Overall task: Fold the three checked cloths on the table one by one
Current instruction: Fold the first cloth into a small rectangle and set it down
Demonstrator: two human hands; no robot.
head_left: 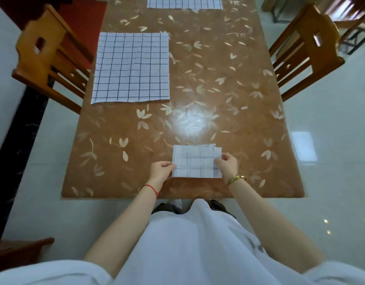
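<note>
**One cloth folded small, two lying flat**

Closest in, the left hand (162, 169), with a red string bracelet (149, 188) on its wrist, is pinching the left edge of the small folded white checked cloth (197, 161). The right hand (226, 164), with a gold bangle (236, 179) on its wrist, is gripping the right edge.

That cloth is sitting as a layered rectangle by the near edge of the glossy brown leaf-patterned table (218, 89), roughly centre. Further back on the left, a flat white cloth with a dark grid (132, 67) is lying spread out, well apart from it.

An orange-brown wooden chair on the left (47, 54) and a matching chair on the right (305, 50) are flanking the table. At the far end, a third checked cloth (184, 2) is lying flat, partly out of frame.
</note>
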